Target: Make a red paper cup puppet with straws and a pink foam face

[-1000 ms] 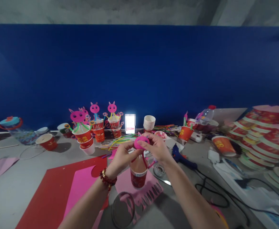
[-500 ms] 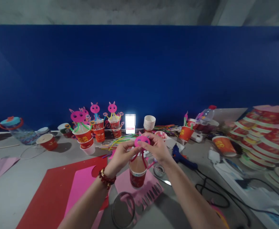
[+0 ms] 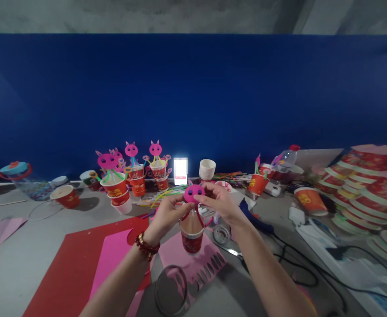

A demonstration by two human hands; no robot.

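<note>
A pink paper pig face (image 3: pixel 194 193) with two dark eye holes is pinched between my two hands, above a red paper cup (image 3: pixel 192 242). My left hand (image 3: pixel 169 214) grips its lower left edge, thumb and fingers together. On the other side my right hand (image 3: pixel 219 200) presses it with the thumb in front and fingers behind. Dark red pipe cleaners (image 3: pixel 199 216) bend from below the face to the cup's rim. Under the cup lies a pale pink paper sheet (image 3: pixel 210 266) with a row of cut-out holes.
Similar pig-faced cups (image 3: pixel 114 187) stand at the left back. A glue gun (image 3: pixel 254 218) with a black cable, a tape roll (image 3: pixel 221 235) and scissors (image 3: pixel 232 252) lie to the right, near tall stacked red cups (image 3: pixel 372 189). Red paper (image 3: pixel 61 268) covers the left front.
Both hands have shifted the pig face slightly left, and it now faces me with its eye holes showing more clearly. The cup beneath has risen a little.
</note>
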